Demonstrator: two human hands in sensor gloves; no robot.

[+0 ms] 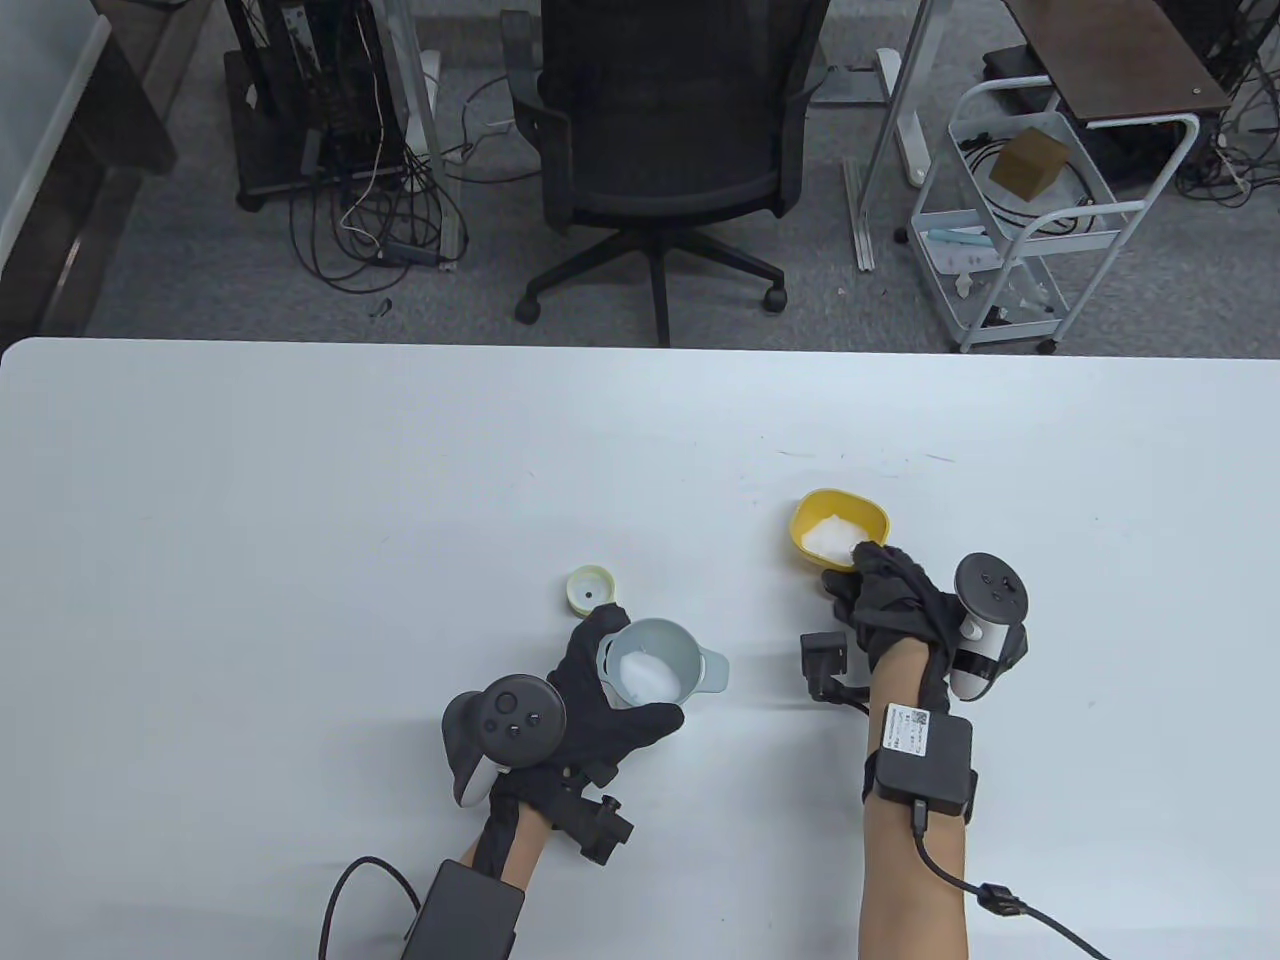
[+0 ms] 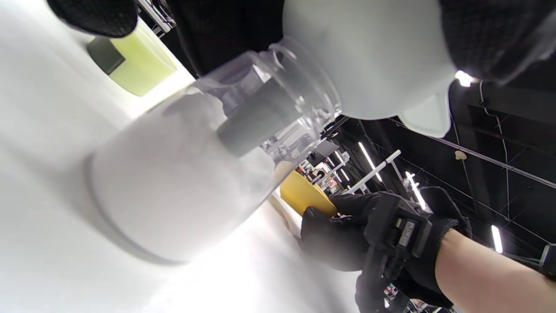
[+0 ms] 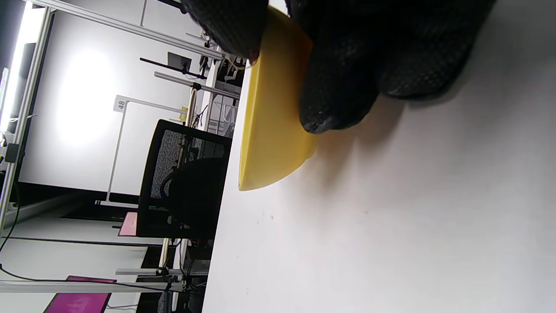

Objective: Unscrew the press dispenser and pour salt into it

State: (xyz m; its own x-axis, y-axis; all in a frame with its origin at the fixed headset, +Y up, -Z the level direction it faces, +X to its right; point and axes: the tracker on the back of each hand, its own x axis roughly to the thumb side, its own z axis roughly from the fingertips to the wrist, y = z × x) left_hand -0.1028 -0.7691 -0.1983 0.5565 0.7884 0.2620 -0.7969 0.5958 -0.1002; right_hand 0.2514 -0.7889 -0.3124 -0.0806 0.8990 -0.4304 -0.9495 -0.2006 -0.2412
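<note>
A clear dispenser bottle stands on the white table, mostly full of salt. A pale grey funnel with salt in it sits in the bottle's neck; it also shows in the left wrist view. My left hand grips around the funnel and bottle top. The unscrewed yellow-green press cap lies just beyond, also in the left wrist view. My right hand holds the near rim of a yellow bowl with salt in it; the bowl rests on the table in the right wrist view.
The white table stretches wide to the left and back. An office chair, a wire cart and cabled stands sit on the floor beyond the far edge.
</note>
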